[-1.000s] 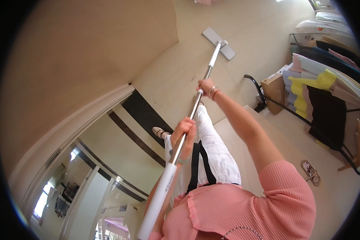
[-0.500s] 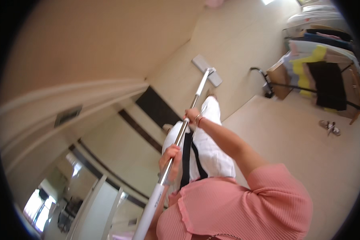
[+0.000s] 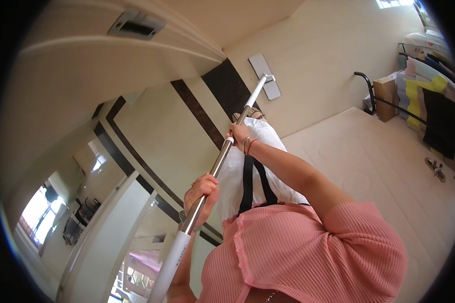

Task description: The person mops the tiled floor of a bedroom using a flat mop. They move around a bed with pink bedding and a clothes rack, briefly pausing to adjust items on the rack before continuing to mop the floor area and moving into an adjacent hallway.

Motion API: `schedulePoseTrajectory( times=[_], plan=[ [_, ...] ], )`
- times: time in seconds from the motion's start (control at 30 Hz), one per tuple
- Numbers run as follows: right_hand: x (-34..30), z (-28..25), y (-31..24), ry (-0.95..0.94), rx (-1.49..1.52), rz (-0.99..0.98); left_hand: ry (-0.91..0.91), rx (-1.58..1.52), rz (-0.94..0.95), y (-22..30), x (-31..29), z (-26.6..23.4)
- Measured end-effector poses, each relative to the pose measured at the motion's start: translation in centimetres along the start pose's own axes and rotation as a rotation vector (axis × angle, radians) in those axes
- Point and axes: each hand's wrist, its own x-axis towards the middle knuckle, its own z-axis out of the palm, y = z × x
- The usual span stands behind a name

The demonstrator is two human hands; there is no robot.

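Note:
Both hands are wrapped round the pole of a flat mop [image 3: 218, 165]. My right hand [image 3: 238, 135], with a bracelet and a red cord at the wrist, grips the metal part just beyond a white collar. Closer to my body, my left hand [image 3: 202, 196] is closed on the same metal tube, above the thick white grip [image 3: 171, 262]. At the far end, the rectangular pale mop head [image 3: 259, 64] lies flat on the beige floor, just past my feet and beside a dark floor strip [image 3: 227, 83].
At left, a white door [image 3: 103, 247] stands beside a doorway, and a wall with a metal latch plate [image 3: 136, 25] runs along the upper left. On the right are a rack of clothes [image 3: 435, 108], a cardboard box [image 3: 385, 98], a black curved bar [image 3: 364, 83] and shoes [image 3: 435, 169].
My view has swung left, so the rack sits farther right. My feet have come together near the dark strip. Both hands keep their hold on the mop, whose head is now closer to that strip.

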Motion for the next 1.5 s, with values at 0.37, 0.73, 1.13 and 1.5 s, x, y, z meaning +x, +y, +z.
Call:
schedulePoseTrajectory(
  times=[0.37, 0.73, 1.13, 1.5],
  plan=[
    [0.9, 5.3, 7.5, -0.010, -0.130, 0.030, 0.165, 0.006, -0.024, -2.7, -7.0, -4.4],
    [3.5, 10.6, 18.9, 0.014, -0.273, -0.018, 0.290, -0.113, 0.030, -11.0, -17.9, -10.2],
    [2.3, 17.6, 34.1, -0.089, -0.470, 0.130, 0.455, -0.095, -0.016, -15.5, -32.1, -16.3],
    [1.8, 19.8, 45.2, -0.216, -0.752, 0.225, 0.766, -0.141, -0.112, -16.6, -42.0, -16.8]
  ],
)
